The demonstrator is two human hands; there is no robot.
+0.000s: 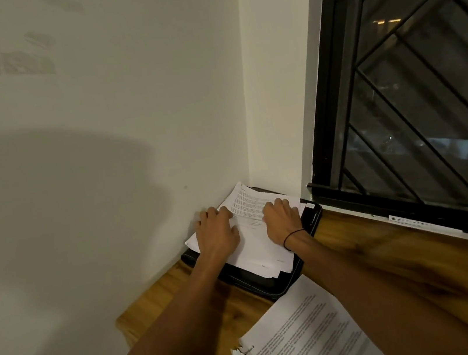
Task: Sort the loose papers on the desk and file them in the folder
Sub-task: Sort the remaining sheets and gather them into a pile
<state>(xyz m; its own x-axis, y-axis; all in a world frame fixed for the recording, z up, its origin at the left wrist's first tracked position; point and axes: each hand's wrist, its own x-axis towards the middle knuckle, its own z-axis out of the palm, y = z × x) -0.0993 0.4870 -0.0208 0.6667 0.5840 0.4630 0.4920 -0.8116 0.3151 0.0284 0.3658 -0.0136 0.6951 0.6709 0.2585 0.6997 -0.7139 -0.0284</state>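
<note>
Nearest: loose sheet (307, 337) on the surface (376, 250), unfiled, corner torn. Farther: left hand (216, 231) and right hand (281, 219), grip flat, press the paper stack (258, 234) on the black folder (261, 283). Risk: skewed stack slides off.

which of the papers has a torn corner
The loose sheet nearest the camera; its top-left corner is ragged. The stack on the black folder isn't.

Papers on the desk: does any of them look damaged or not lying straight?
Yes. The near sheet has a torn, ragged corner at its left edge. The stack on the black folder lies askew, its sheets fanned unevenly at the near end, with both hands resting on it.
</note>
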